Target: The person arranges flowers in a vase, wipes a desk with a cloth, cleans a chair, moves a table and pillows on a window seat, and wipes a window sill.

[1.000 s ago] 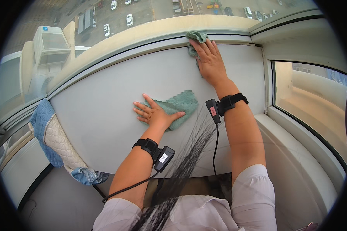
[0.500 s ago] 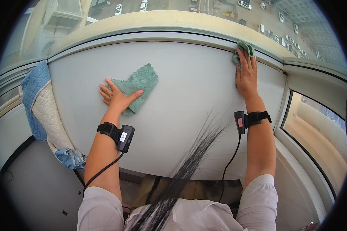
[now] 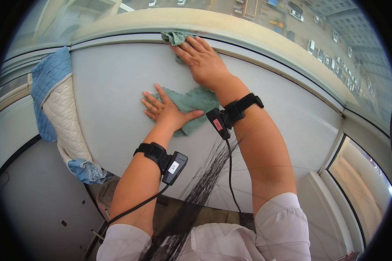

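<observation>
The left hand (image 3: 164, 109) lies flat on a green cloth (image 3: 195, 104), fingers spread apart and palm down, pressing the cloth against a wide white ledge (image 3: 113, 87). It grips nothing; the cloth only sits under the palm and sticks out to the right of the thumb and toward the right forearm. The right hand (image 3: 201, 56) reaches further up, to the far edge of the ledge where it meets the window frame (image 3: 265, 54). Its fingers are spread and laid flat over a second green cloth (image 3: 175, 37), which is bunched against the frame and shows above and to the left of the fingertips. Whether the fingers curl around any of that cloth cannot be told, but the hand looks open and pressing rather than closed.

Each wrist wears a black strap with a small black box and a cable: one on the left wrist (image 3: 161, 157), one on the right wrist (image 3: 233, 112). A blue and cream quilted blanket (image 3: 59, 102) hangs over the left end of the ledge, well apart from both hands. Strands of dark hair (image 3: 200, 187) fall between the two forearms. Beyond the glass, far below, lies a street with parked cars (image 3: 311, 43)
</observation>
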A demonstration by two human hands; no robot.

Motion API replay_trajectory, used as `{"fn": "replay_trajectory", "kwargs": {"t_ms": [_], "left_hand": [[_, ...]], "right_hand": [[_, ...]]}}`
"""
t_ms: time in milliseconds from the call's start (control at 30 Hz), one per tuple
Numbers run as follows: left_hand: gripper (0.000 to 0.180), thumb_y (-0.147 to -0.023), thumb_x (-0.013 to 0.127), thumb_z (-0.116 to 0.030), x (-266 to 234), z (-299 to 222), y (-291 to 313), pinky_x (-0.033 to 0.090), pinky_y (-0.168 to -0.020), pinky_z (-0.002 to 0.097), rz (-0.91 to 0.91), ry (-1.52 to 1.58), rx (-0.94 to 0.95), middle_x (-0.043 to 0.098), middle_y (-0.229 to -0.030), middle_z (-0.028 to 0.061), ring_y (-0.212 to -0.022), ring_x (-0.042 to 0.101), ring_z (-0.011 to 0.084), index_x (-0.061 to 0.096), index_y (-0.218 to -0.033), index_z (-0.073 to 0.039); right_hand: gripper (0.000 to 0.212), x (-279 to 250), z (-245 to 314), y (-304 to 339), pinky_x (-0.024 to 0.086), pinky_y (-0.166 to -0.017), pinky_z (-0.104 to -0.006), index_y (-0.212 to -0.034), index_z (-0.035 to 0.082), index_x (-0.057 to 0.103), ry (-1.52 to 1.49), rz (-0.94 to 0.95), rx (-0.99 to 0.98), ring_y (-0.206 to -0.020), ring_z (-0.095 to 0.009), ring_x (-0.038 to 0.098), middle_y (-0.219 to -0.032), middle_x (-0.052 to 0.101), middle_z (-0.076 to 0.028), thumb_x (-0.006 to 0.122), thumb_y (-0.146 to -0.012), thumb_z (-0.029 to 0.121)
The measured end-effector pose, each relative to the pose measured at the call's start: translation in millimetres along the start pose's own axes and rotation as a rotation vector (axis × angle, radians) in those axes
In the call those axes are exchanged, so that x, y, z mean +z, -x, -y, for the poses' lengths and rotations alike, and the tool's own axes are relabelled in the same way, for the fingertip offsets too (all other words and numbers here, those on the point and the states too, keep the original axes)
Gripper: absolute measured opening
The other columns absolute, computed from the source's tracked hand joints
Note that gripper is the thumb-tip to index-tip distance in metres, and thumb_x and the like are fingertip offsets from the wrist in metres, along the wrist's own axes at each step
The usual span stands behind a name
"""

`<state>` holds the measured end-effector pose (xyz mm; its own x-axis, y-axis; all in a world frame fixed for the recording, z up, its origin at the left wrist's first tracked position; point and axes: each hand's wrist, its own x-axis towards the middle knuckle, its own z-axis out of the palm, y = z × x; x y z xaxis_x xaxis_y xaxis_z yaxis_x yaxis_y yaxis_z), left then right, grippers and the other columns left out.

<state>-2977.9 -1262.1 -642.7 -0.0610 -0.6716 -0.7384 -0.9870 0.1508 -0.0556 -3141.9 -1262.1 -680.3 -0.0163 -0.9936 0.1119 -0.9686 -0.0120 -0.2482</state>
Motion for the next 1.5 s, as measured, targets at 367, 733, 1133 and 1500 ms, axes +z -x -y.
{"fn": "replay_trajectory", "kwargs": {"t_ms": [367, 733, 1133, 1500], "left_hand": [[0.156, -0.045, 0.076, -0.075, 2, 2, -2, -0.005, -0.109, 0.0584, -0.002, 0.03, 0.017, -0.021, -0.144, 0.0362, -0.135, -0.022, 0.0487, -0.023, -0.143, -0.004], [0.151, -0.049, 0.075, -0.074, 5, -1, -8, -0.005, -0.108, 0.0598, 0.007, -0.008, 0.032, -0.017, -0.144, 0.0391, -0.134, -0.021, 0.0508, -0.019, -0.144, -0.003], [0.153, -0.047, 0.077, -0.072, -5, -4, -4, -0.007, -0.108, 0.06, 0.038, 0.024, 0.022, -0.018, -0.144, 0.0387, -0.134, -0.023, 0.0501, -0.018, -0.145, -0.004], [0.153, -0.051, 0.079, -0.068, -4, -2, -6, -0.008, -0.102, 0.0673, 0.094, 0.025, 0.048, -0.023, -0.138, 0.0432, -0.13, -0.027, 0.0555, -0.025, -0.141, 0.0]], "right_hand": [[0.063, -28, -27, 39, 0.017, -0.117, -0.035, -0.143, 0.017, 0.035, 0.035, 0.038, 0.003, -0.137, -0.017, 0.029, -0.145, 0.039, -0.002, 0.041, -0.083, 0.001], [0.056, -106, -130, 269, 0.021, -0.113, -0.0423, -0.142, 0.015, 0.036, 0.194, -0.069, 0.498, -0.132, -0.031, 0.035, -0.141, 0.042, -0.011, 0.047, -0.088, 0.004], [0.055, -79, -118, 264, 0.023, -0.111, -0.0427, -0.142, 0.008, 0.033, 0.155, -0.298, 0.614, -0.133, -0.036, 0.031, -0.143, 0.036, -0.017, 0.049, -0.089, 0.003], [0.055, -48, -35, 106, 0.024, -0.113, -0.0413, -0.139, 0.014, 0.042, 0.034, -0.118, 0.326, -0.128, -0.028, 0.038, -0.135, 0.048, -0.008, 0.044, -0.085, 0.001]]}}
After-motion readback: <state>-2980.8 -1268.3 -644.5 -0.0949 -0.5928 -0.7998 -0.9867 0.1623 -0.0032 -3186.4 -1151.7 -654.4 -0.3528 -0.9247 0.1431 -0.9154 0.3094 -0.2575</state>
